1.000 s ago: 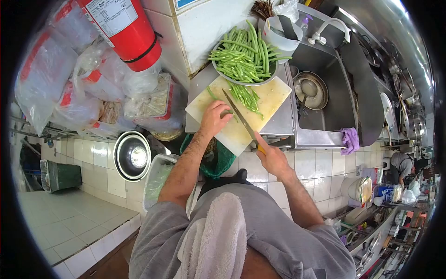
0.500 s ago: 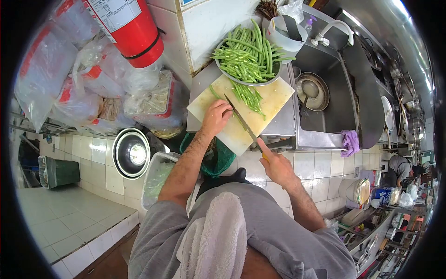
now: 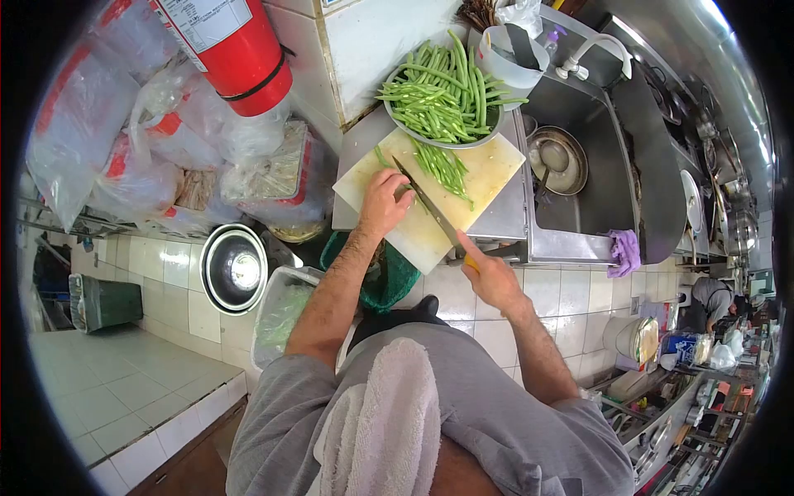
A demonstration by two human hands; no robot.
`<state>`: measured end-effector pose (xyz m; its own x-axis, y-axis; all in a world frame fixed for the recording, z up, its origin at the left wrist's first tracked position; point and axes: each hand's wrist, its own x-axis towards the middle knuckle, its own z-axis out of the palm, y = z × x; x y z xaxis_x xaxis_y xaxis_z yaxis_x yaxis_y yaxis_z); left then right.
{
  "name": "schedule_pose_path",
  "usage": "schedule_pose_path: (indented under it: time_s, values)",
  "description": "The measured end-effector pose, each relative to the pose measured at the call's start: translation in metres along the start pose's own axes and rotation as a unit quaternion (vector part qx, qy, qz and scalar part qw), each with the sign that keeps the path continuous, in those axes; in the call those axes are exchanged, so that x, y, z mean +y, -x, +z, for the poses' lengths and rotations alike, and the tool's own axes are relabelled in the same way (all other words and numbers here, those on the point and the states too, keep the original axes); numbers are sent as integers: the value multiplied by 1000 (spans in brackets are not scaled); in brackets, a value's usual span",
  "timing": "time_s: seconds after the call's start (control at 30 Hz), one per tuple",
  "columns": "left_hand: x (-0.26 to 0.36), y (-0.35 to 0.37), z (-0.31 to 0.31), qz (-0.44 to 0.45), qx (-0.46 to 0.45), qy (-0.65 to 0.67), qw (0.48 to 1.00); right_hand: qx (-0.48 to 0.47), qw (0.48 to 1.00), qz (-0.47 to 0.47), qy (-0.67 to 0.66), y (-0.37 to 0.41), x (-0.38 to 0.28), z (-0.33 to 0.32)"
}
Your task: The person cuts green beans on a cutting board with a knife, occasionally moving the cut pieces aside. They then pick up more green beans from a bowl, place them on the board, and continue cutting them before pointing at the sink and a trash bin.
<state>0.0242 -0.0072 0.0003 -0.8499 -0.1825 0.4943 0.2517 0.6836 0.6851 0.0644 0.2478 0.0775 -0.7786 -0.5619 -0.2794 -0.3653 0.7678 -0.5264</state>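
A knife point(image 3: 427, 202) lies slanted across the pale cutting board point(image 3: 488, 169), its yellow handle in my right hand point(image 3: 494, 281). On the board's left part, my left hand point(image 3: 385, 202) has its fingers curled around a green bean point(image 3: 381, 156), whose end sticks out beyond them. Cut bean pieces point(image 3: 444, 169) lie on the board to the right of the blade. A metal bowl point(image 3: 463, 145) heaped with green beans point(image 3: 438, 95) rests over the board's far edge.
To the right is a sink point(image 3: 571, 219) with a pan point(image 3: 558, 161) in it. Bagged containers point(image 3: 273, 174) and a fire extinguisher point(image 3: 231, 50) are at the left. A green-lined bin point(image 3: 389, 285) stands below the board. Another person point(image 3: 713, 299) is far right.
My left hand has shifted slightly on the board. The knife tip has moved a little up and left, and my right hand slightly downward.
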Motion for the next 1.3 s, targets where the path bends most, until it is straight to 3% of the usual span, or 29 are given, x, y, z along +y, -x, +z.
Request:
schedule_pose_path:
  time_s: [0.1,0.2,0.57,0.7,0.87,1.0,1.17,1.3]
  values:
    - [-2,-1,2,2,-15,13,1000,-9,998,0,58,-22,1,-5]
    - [-4,-1,0,-6,-20,5,1000,43,997,-26,55,-38,-10,1]
    - [-3,-2,1,-38,-14,36,999,7,999,-3,52,1,-27,-6]
    - [-2,-3,-1,-30,-14,44,998,-7,999,28,39,-22,-33,0]
    - [-4,-3,1,-26,-13,16,999,32,999,-11,23,-54,-35,12]
    - [-1,-4,1,-32,45,-13,998,-24,999,38,13,-8,-20,3]
    - [-5,-5,0,-31,12,-7,999,-22,999,46,16,-8,-12,-2]
    - [-5,-5,0,-25,2,2,1000,36,999,15,32,-29,-21,6]
